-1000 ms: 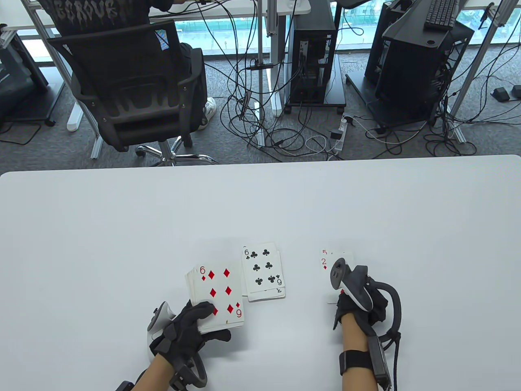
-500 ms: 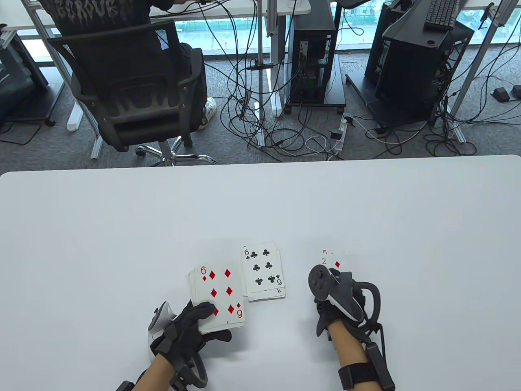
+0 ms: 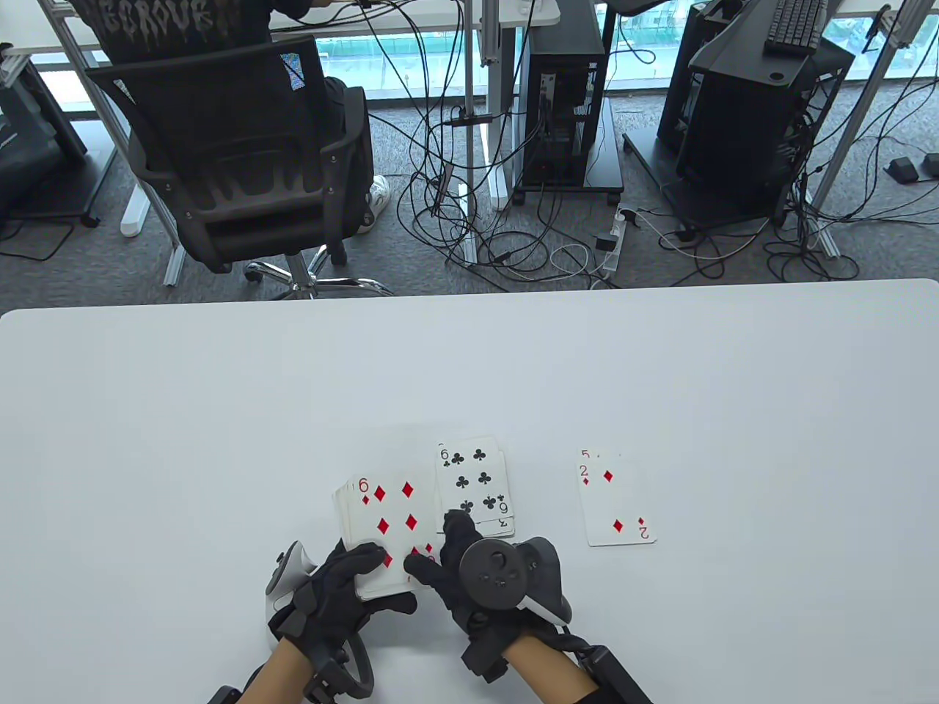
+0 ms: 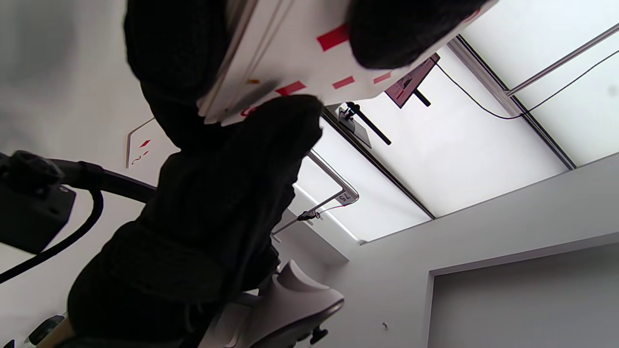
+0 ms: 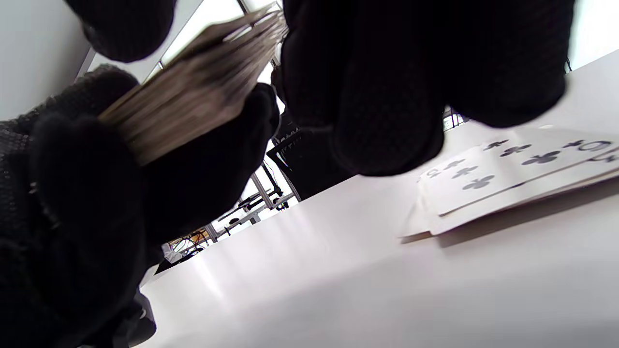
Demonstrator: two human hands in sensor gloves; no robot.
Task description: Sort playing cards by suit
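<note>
left hand (image 3: 345, 587) gripping the deck (image 3: 389, 532) with six of diamonds up, right hand (image 3: 477, 579) fingers pinching its near-right corner, club pile (image 3: 475, 488) and diamond pile (image 3: 615, 502) near the table's (image 3: 147, 411) front edge

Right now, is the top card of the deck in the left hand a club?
No, the deck held by the left hand shows a six of diamonds on top.

Both hands wear black knit sensor gloves w/ bare skin on the forearms behind them. Left hand (image 3: 345, 587) carries a white-and-grey tracker (image 3: 282, 579) w/ a black ring and straps at the wrist; right hand (image 3: 458, 579) has a dark grey tracker (image 3: 506, 572), round face w/ small buttons, white underside, black wrist strap. Black cable loops by the left wrist cam.
</note>
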